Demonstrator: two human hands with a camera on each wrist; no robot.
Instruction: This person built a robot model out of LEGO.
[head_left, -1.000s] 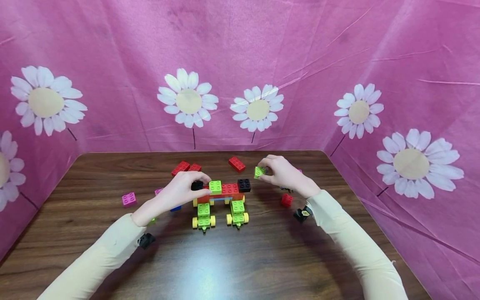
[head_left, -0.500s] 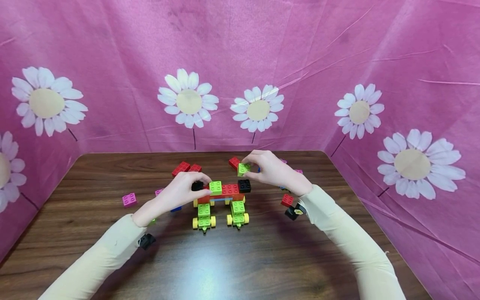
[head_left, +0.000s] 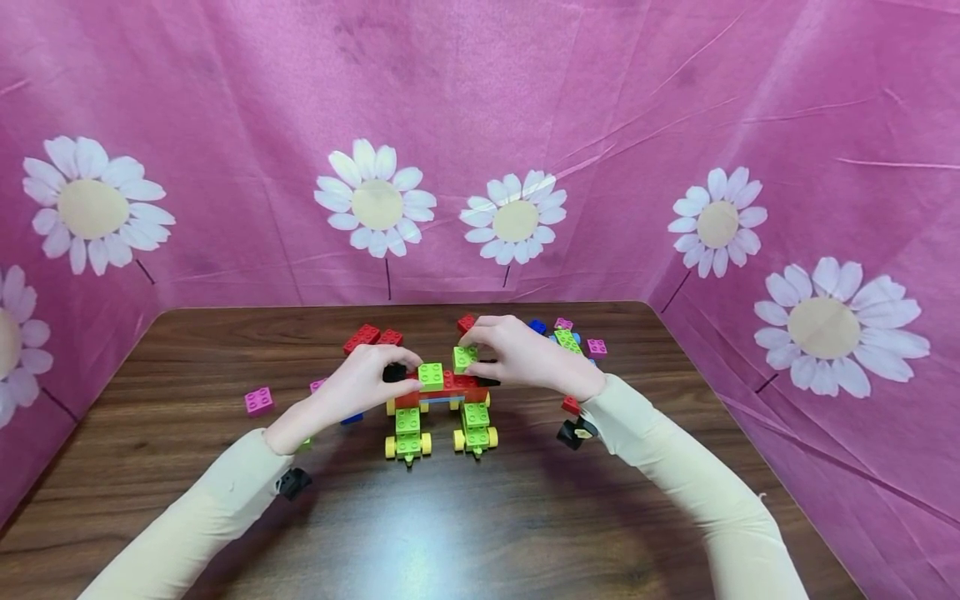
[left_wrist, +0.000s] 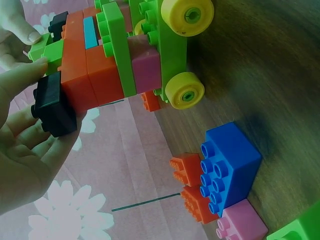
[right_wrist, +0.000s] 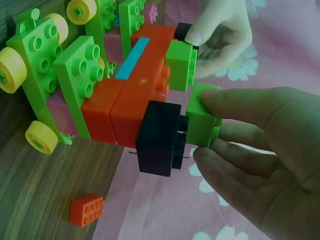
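Note:
A vehicle-like build of toy building bricks, with a red beam [head_left: 469,392] on top and green wheeled bases [left_wrist: 173,55], stands mid-table. My left hand [head_left: 369,377] pinches a lime green brick [head_left: 431,377] seated on the beam's left part, beside a black brick [left_wrist: 55,104]. Between thumb and fingers of my right hand [head_left: 517,354] is a second green brick [right_wrist: 200,114], held close above the beam's right part. In the right wrist view it lies right beside the right-end black brick [right_wrist: 159,138]; whether it touches the beam cannot be told.
Loose red bricks [head_left: 362,337] lie behind the build, with a pink brick [head_left: 258,401] and a blue brick [left_wrist: 232,167] to the left. More pieces lie at right, including a green piece [head_left: 567,340] and a red brick [head_left: 572,405]. A flowered pink cloth [head_left: 480,100] hangs behind the table.
My right hand has carried its green brick leftward and down, from right of the build to just above the red beam. The left hand has stayed in place on its brick.

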